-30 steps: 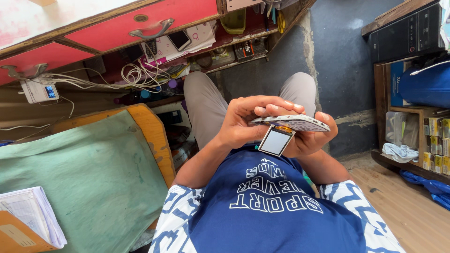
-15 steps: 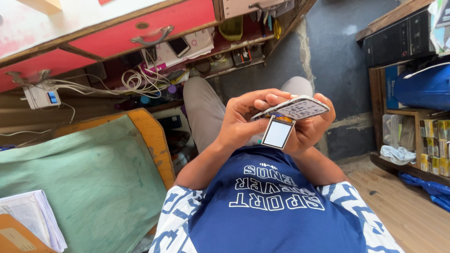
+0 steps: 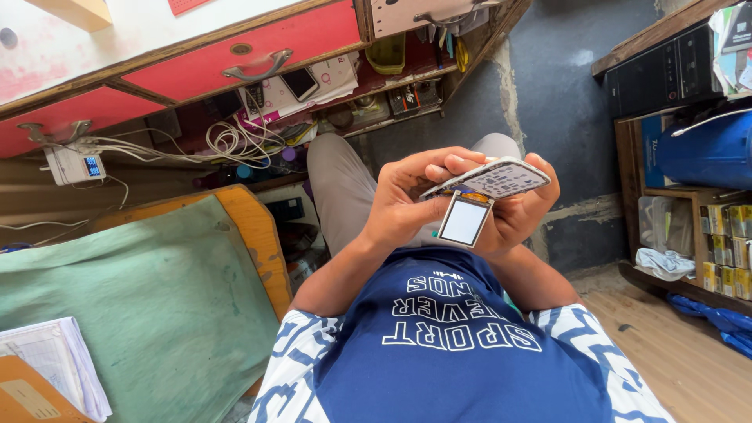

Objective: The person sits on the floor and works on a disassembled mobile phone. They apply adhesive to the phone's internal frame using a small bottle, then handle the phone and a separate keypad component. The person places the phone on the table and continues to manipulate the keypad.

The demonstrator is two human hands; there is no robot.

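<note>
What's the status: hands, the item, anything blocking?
Left hand and right hand both gripping phone board. Small screen dangling beneath it. Nothing in the way.

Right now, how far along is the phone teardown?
Done: the small display panel is lifted off and hangs below the phone body. In hand: left hand and right hand grip the body together. Left: whether the panel is fully detached can't be told.

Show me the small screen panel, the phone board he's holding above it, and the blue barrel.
Small screen panel [image 3: 464, 222], head view: middle of its pale glass face.
Phone board [image 3: 495, 179], head view: middle of its patterned flat side.
Blue barrel [image 3: 705, 153], head view: its curved side wall.
</note>
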